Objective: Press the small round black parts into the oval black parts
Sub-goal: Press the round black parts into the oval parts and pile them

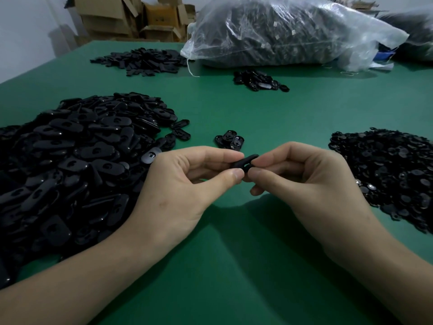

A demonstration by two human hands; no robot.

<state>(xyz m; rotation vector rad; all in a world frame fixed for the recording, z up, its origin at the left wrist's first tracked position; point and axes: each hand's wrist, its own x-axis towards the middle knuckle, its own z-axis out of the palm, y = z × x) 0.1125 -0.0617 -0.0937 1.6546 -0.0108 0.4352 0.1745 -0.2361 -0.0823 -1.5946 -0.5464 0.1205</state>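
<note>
1. Above the green table [234, 242], the left hand [185, 184] pinches one oval black part [243, 161] at its end; the right hand [304, 181] pinches the other end.
2. Is a small round part between them? I cannot tell.
3. The oval part looks light, stiff and smooth, so it is better held by the edges.

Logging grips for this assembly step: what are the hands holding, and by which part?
One oval black part: the left hand pinches its left end, the right hand its right end.
</note>
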